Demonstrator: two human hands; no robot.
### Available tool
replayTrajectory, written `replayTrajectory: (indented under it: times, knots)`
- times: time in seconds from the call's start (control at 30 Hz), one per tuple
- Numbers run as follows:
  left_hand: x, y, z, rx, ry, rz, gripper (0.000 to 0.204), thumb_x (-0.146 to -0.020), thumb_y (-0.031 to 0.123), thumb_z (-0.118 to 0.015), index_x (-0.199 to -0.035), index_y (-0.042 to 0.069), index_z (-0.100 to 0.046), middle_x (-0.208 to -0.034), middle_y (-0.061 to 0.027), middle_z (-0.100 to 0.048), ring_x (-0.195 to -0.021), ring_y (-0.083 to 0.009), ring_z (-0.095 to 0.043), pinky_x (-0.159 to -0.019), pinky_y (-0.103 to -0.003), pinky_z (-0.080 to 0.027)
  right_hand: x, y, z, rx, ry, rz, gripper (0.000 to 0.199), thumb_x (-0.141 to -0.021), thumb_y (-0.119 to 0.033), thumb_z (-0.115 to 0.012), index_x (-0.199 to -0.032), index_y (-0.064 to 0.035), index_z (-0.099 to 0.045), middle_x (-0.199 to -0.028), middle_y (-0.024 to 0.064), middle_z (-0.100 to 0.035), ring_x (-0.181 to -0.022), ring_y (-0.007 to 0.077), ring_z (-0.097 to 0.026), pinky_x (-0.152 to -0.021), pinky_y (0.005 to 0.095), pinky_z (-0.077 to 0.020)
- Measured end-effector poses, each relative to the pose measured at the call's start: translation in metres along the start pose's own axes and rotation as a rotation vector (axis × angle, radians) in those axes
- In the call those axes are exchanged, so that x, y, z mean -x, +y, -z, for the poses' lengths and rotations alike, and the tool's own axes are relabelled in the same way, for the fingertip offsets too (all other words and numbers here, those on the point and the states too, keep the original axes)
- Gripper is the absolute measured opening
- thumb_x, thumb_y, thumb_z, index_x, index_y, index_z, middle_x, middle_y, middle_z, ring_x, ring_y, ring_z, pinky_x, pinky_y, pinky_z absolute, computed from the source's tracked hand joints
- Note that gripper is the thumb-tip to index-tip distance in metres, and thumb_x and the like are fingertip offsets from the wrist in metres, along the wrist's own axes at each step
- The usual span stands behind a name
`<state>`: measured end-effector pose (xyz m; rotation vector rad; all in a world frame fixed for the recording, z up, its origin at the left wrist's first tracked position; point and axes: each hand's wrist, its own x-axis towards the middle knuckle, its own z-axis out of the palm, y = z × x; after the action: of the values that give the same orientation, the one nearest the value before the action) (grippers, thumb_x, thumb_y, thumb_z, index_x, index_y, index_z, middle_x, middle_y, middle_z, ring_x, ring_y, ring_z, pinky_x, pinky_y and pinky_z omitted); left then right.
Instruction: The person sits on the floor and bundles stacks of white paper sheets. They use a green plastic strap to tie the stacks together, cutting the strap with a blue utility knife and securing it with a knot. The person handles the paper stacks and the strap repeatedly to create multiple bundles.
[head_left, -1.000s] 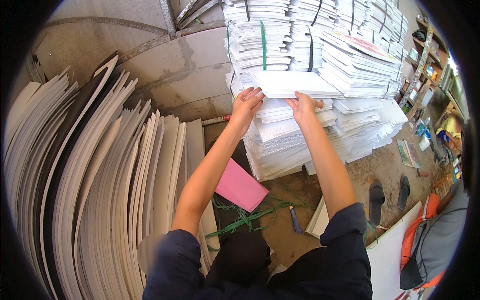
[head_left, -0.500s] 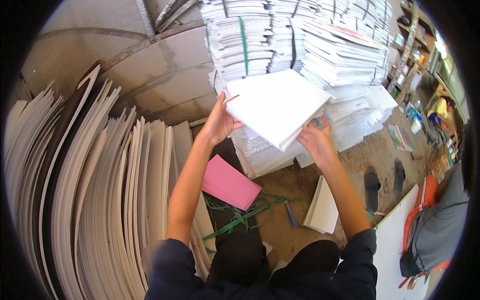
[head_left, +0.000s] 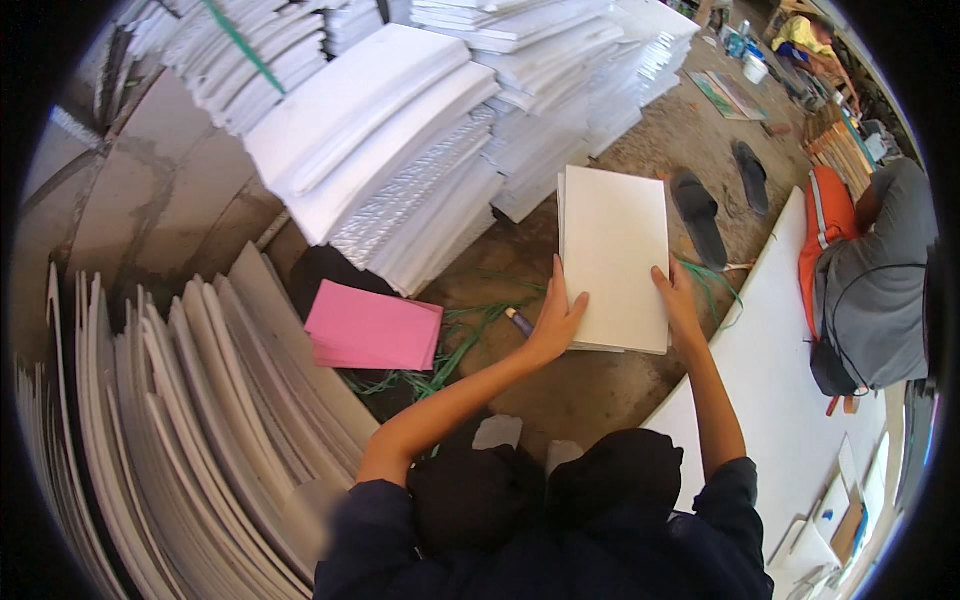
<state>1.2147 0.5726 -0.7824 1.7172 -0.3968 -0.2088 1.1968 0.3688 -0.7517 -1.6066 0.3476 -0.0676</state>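
Between my two hands is a small stack of cream boards (head_left: 615, 255), its layered edges showing along the left side and bottom. My left hand (head_left: 556, 318) grips the lower left side, thumb on the top board. My right hand (head_left: 680, 305) holds the opposite edge, also with its thumb on top. The fingers beneath the stack are hidden. Left of it, pink sheets (head_left: 375, 328) lie in a low pile beside tangled green plastic strips (head_left: 462, 345). A dark-handled tool (head_left: 519, 322) lies partly hidden behind my left hand.
Tall piles of white boards (head_left: 380, 95) stand ahead. Large upright sheets (head_left: 215, 370) lean at the left. Dark slippers (head_left: 700, 215) lie on the floor beyond my right hand. A big white panel (head_left: 735, 400) and a seated person in grey (head_left: 875, 280) are at the right.
Both hands have let go of the white boards, which now rest on the pile ahead. They have moved down and right and taken hold of the cream stack. The view has turned right.
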Motion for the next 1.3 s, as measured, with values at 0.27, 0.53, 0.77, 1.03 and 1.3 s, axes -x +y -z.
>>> replayTrajectory:
  times: [0.27,0.53,0.77,1.03,1.3]
  knots:
    - [0.005,-0.091,-0.061,-0.416,-0.266,0.264,0.082,-0.084,0.022,-0.052,-0.135,-0.004,0.007,-0.14,-0.0262,0.003,-0.129,-0.0389,-0.01,-0.105,-0.043,-0.013,-0.035,0.156,0.033,0.777,0.088,-0.022,0.072,-0.078,-0.017,-0.06,-0.134,0.0031,-0.018,-0.132,0.0234,-0.032,-0.119,0.0346,-0.035,-0.099,0.0367,-0.0264]
    - [-0.025,-0.138,-0.077,-0.162,-0.082,0.262,0.093,-0.078,0.018,-0.058,-0.133,-0.005,0.013,-0.141,-0.0246,0.008,-0.132,-0.0365,0.002,-0.107,-0.039,-0.007,-0.047,0.19,0.048,0.427,0.044,-0.181,0.078,-0.079,-0.016,-0.059,-0.135,0.0046,-0.008,-0.136,0.0254,-0.023,-0.126,0.03,-0.028,-0.103,0.0345,-0.0218]
    - [-0.033,-0.139,-0.056,-0.248,-0.115,0.241,0.088,-0.079,0.017,-0.058,-0.134,-0.004,0.007,-0.141,-0.0242,0.001,-0.132,-0.0341,-0.003,-0.107,-0.037,-0.01,-0.05,0.159,0.021,0.546,0.065,-0.017,0.071,-0.08,-0.016,-0.058,-0.134,0.0024,-0.016,-0.136,0.024,-0.024,-0.126,0.0313,-0.027,-0.104,0.0346,-0.02]
    - [0.007,0.075,0.109,-0.152,0.339,-0.289,0.038,-0.084,0.007,-0.049,-0.121,0.002,-0.043,-0.117,-0.0145,-0.048,-0.104,-0.0273,-0.049,-0.09,-0.033,-0.037,-0.079,-0.1,-0.109,-0.065,-0.232,0.455,0.057,-0.085,-0.011,-0.052,-0.131,0.0027,-0.021,-0.128,0.0238,-0.035,-0.118,0.031,-0.04,-0.098,0.0345,-0.0326]
    - [0.004,0.141,0.287,-0.232,0.948,-0.166,0.045,-0.086,0.021,-0.048,-0.12,-0.007,-0.042,-0.11,-0.0172,-0.052,-0.104,-0.0243,-0.049,-0.09,-0.032,-0.036,-0.039,-0.214,-0.261,-0.647,-0.717,0.123,0.063,-0.083,-0.007,-0.05,-0.13,0.0044,-0.011,-0.121,0.0241,-0.037,-0.113,0.0282,-0.043,-0.102,0.034,-0.0312]
